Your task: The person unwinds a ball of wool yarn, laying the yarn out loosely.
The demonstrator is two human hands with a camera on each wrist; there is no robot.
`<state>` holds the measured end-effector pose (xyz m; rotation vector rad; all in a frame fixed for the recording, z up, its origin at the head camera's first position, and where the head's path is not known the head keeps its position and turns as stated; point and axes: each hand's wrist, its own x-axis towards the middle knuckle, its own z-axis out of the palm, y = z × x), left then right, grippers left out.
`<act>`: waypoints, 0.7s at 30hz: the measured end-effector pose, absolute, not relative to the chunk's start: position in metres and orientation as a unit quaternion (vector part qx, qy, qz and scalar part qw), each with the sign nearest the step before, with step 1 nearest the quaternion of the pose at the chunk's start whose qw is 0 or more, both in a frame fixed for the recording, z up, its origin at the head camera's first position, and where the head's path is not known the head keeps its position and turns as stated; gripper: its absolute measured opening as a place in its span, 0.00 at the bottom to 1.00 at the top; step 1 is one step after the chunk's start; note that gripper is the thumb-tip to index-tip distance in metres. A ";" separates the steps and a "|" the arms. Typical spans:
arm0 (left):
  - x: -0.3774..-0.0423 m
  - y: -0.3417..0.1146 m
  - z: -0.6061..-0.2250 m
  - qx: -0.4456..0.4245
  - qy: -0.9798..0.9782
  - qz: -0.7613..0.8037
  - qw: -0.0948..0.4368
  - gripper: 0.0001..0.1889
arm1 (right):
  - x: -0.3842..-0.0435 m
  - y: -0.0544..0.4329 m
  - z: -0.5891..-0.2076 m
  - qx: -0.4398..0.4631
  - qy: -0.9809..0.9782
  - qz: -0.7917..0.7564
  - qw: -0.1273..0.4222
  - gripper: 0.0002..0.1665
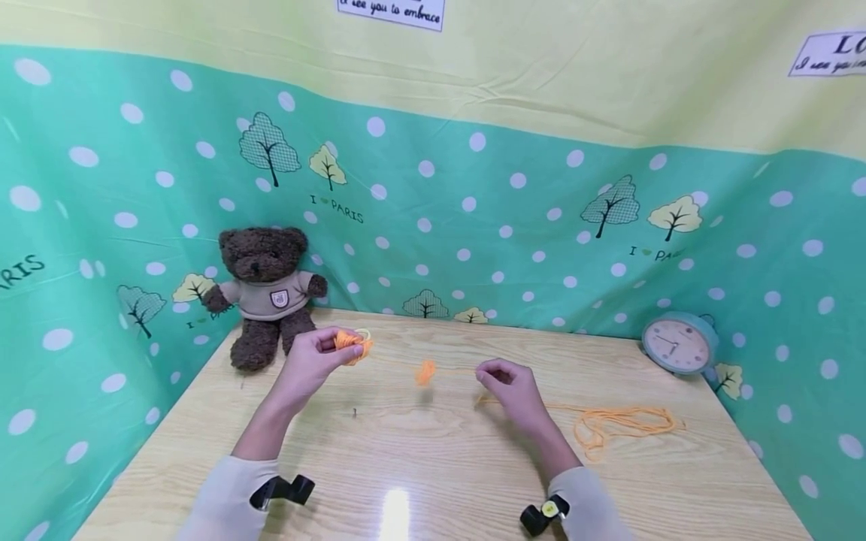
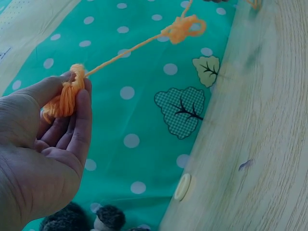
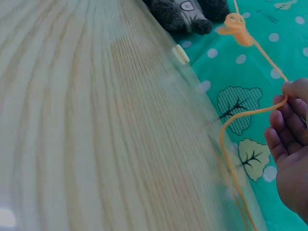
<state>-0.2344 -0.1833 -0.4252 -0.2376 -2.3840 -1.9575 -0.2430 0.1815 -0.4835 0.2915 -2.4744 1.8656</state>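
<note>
My left hand (image 1: 316, 355) is raised above the table near the teddy bear, pinching a small wound bundle of orange yarn (image 2: 70, 94) between thumb and fingers. From the bundle a taut strand runs across to my right hand (image 1: 516, 387). Midway along it hangs a small looped tangle of yarn (image 1: 425, 373), off the tabletop. In the right wrist view, thumb and fingertips pinch the yarn strand (image 3: 269, 57), and its slack part curves down from them. Farther right, a loose heap of orange yarn (image 1: 625, 424) lies on the table.
A brown teddy bear (image 1: 267, 297) in a grey top sits against the cloth at the back left. A round blue clock (image 1: 679, 344) stands at the back right. Near the cloth lies a cream ring-shaped item (image 2: 183, 187). A small dark mark (image 1: 355, 412) shows on the wooden table (image 1: 406, 458).
</note>
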 end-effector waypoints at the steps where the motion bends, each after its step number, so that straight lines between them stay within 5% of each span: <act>1: -0.234 -0.184 -0.425 -0.077 -0.770 -0.632 0.024 0.20 | -0.243 0.184 -0.482 0.095 -0.794 0.600 0.016 0.17; 21: -0.234 -0.193 -0.420 -0.063 -0.764 -0.641 0.039 0.21 | -0.229 0.263 -0.447 0.073 -0.830 0.548 0.072 0.19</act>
